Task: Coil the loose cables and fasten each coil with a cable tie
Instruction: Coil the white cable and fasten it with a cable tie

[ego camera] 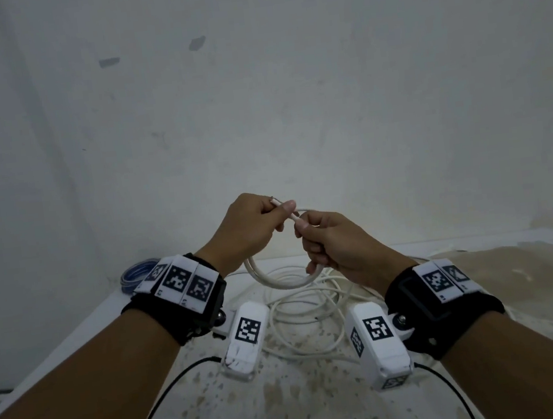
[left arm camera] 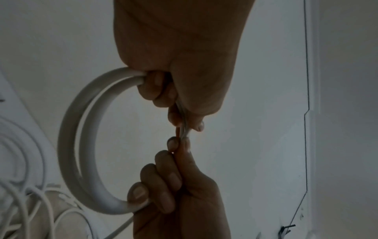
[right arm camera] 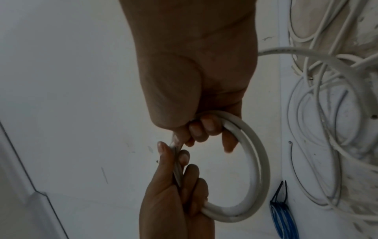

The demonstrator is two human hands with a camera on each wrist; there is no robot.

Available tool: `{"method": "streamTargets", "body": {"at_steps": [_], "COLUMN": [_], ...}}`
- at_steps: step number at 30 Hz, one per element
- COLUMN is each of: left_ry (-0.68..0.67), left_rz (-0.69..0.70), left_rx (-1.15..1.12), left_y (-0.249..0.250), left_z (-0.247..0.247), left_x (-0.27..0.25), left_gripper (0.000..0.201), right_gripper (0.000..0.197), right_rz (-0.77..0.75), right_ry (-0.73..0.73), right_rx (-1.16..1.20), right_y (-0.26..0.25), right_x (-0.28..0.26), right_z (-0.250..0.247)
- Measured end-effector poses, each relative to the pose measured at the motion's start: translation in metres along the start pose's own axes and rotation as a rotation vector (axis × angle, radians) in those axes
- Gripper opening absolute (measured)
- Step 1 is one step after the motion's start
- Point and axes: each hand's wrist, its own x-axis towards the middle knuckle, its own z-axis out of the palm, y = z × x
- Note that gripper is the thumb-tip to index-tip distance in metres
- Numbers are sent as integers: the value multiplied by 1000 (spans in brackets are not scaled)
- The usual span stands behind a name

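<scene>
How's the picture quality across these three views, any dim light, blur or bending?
Head view: dim, flat light, edges bent by the wide lens, the white cable sharp. Left wrist view: dark left hand against the pale wall. Right wrist view: right hand dim, loose cables soft.

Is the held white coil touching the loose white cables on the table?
Apart. In the head view the white coil hangs from both hands, clear of the loose cables; only its trailing strand runs down toward them.
</scene>
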Motion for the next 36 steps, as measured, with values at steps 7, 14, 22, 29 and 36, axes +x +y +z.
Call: {"method": "streamTargets", "body": {"at_steps": [7, 14, 22, 29, 36], "left_ry": [32, 14, 150, 162, 99], "left_rz": [-20, 19, 29, 31, -1], "left_rx": [-69, -40, -75, -67, 86], "left_y": [-5, 3, 3, 2, 10], "left_z": [0, 2, 10, 21, 19], "left_x": [-1, 2, -3, -7, -11], "left_gripper": [38, 46, 43, 37, 31], "right_gripper": [48, 21, 24, 32, 34], "right_rz": [-123, -222, -175, 74, 99], "right_ry": [654, 325, 152, -9, 81], "right_rx": [-538, -930, -426, 11, 167], "right_y": [-16, -24, -22, -21, -9], "right_x": [-3, 17, 1, -17, -7], "right_z": [-11, -21, -19, -6, 3]}}
